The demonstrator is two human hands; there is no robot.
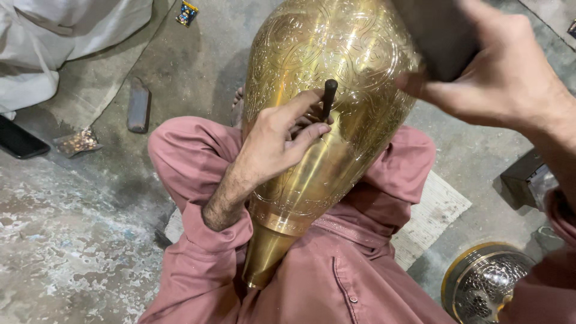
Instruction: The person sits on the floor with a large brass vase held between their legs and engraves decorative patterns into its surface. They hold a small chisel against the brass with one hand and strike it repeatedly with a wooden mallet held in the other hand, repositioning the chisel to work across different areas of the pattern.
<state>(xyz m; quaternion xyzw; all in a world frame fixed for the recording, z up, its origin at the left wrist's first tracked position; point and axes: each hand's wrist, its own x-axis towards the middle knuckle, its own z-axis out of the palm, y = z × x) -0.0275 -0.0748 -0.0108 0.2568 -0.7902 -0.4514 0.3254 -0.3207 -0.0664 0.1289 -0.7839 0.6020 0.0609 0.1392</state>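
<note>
The left hand (273,141) pinches a dark punch (328,99) against the engraved brass vase (324,72) — tip touching. The right hand (492,66) grips a dark block (441,36) above.

Floor (72,252) was rough grey concrete, pretty stained and patchy with pale blotches. White cloth (54,36) was bunched in the top left corner, a dark block (138,107) lay nearby, plus a pale woven mat (435,210) underneath.
</note>
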